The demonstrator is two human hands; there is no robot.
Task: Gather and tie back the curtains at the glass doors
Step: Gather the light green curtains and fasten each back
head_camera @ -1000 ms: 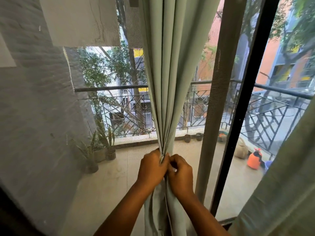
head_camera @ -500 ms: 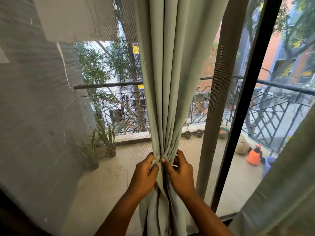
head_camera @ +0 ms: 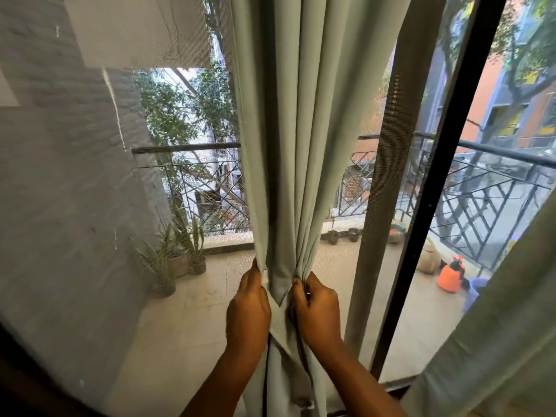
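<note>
Hands [head_camera: 249, 308] [head_camera: 316, 311] — gathered curtain [head_camera: 301, 145] between

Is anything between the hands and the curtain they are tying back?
Nothing visible. The left hand and right hand already grip the gathered pale green curtain on either side, directly on the fabric.

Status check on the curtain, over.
Left hand and right hand both grip the gathered curtain. No knot visible yet. Nothing blocking; door frame stands just right.
</note>
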